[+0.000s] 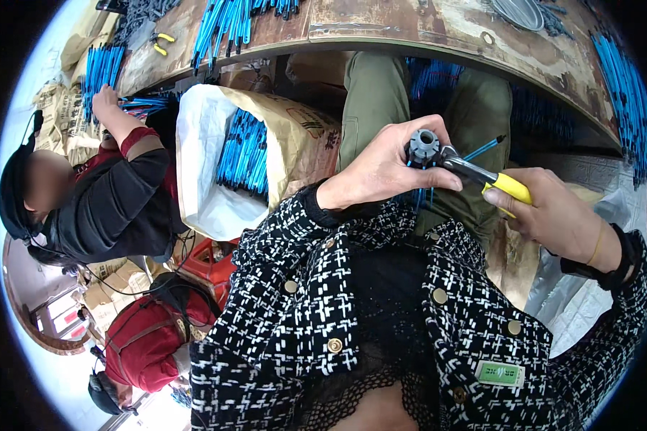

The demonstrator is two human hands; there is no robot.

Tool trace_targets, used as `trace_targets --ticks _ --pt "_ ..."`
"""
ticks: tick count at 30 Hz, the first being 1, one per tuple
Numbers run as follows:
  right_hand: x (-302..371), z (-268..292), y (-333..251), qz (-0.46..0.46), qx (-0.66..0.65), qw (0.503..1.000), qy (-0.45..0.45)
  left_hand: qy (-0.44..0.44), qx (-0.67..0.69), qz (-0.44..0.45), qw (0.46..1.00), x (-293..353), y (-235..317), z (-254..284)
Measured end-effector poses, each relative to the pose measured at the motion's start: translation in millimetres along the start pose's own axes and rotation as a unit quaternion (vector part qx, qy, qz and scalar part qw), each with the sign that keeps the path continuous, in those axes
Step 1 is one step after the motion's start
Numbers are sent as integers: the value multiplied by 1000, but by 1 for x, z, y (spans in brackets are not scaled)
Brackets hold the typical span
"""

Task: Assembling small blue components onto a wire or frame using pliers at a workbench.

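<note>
My left hand [384, 161] is closed around a dark grey, notched round piece [423, 146] with a hole in its middle. Thin blue rods hang below that piece, and one blue rod with a black tip [486, 147] sticks out to its right. In my right hand [553, 208] are yellow-handled pliers [507, 185], fingers wrapped round the grips. The pliers' metal head meets the right side of the grey piece beside my left thumb. What exactly lies between the jaws is hidden.
A worn wooden bench [366, 25] curves across the far side, with bundled blue rods [226, 32] and yellow-handled pliers [163, 44] on it. A white-lined sack [194, 165] full of blue rods stands at left. A co-worker [108, 194] handles rods there. More rods [625, 100] hang at right.
</note>
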State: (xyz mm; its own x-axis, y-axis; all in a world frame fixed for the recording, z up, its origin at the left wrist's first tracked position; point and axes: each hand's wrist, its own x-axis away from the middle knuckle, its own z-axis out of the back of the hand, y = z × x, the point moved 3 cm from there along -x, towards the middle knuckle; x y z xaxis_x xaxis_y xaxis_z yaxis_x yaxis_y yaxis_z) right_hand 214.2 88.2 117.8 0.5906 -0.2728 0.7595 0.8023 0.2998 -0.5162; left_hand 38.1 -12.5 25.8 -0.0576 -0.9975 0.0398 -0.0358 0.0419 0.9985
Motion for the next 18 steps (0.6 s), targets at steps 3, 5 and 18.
trace_targets --ticks 3,5,18 --pt "12 2 -20 10 101 994 49 21 -9 5 1000 6 2 -3" --pt "14 2 -22 13 156 985 78 31 -15 1 999 5 3 -2" --pt "-3 20 -9 151 31 986 69 23 23 10 999 -14 1 3"
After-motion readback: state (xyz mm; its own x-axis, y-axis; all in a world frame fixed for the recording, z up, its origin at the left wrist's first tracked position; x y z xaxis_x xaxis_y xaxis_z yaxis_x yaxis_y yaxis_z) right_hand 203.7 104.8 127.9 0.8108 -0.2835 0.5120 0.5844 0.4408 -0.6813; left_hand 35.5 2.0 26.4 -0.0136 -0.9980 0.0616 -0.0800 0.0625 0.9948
